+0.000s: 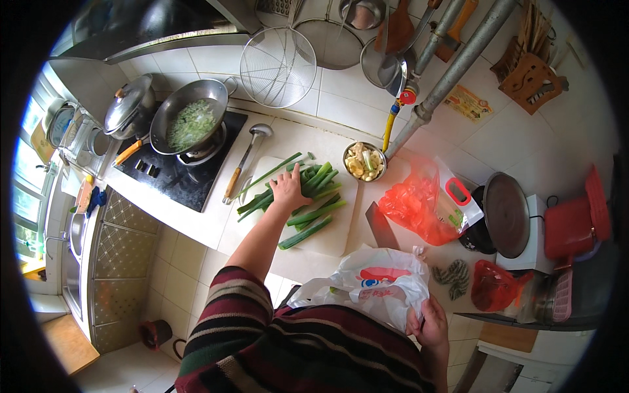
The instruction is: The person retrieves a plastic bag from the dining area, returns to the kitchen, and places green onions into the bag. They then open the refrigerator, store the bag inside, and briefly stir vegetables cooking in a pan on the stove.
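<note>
On a white cutting board (346, 196) lie several cut lengths of green scallion (305, 233). My left hand (289, 190) rests over the pile with its fingers spread, touching the green leaves. Close to my body, my right hand (432, 322) grips the edge of a white plastic bag (388, 260) with red and blue print. The bag hangs at the counter's front edge, and its contents are mostly hidden. A wide flat metal blade (381, 227), likely a cleaver, lies right of the board. Behind the board stands a metal bowl (365, 161) of garlic and ginger.
A wok (189, 115) with chopped greens in liquid sits on the black gas hob (191, 184), beside a lidded pot (128, 108). A ladle (245, 159) lies between hob and board. Right are a red plastic bag (417, 206) and a round dark pan (506, 214). Pipes (457, 64) cross the wall.
</note>
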A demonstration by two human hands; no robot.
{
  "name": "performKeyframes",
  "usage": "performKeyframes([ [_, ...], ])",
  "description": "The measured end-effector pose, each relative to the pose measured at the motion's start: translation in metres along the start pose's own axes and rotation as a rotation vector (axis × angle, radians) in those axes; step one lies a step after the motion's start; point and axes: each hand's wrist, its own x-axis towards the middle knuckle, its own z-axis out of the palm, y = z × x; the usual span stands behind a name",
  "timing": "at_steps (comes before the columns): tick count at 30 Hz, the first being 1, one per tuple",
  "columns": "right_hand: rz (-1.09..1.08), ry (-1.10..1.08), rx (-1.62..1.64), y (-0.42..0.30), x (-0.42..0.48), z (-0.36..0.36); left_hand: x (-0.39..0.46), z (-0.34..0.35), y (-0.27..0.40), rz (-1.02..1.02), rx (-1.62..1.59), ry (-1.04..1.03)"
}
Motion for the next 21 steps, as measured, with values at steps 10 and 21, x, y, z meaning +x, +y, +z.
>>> performKeyframes([
  [10, -0.003, 0.015, -0.041, -0.004, 0.012, 0.005, -0.056, 0.030, -0.008, 0.391, -0.035, 0.362],
  [21, 0.034, 0.047, -0.026, -0.006, 0.014, 0.013, 0.046, -0.022, -0.051, 0.145, 0.030, -0.011],
])
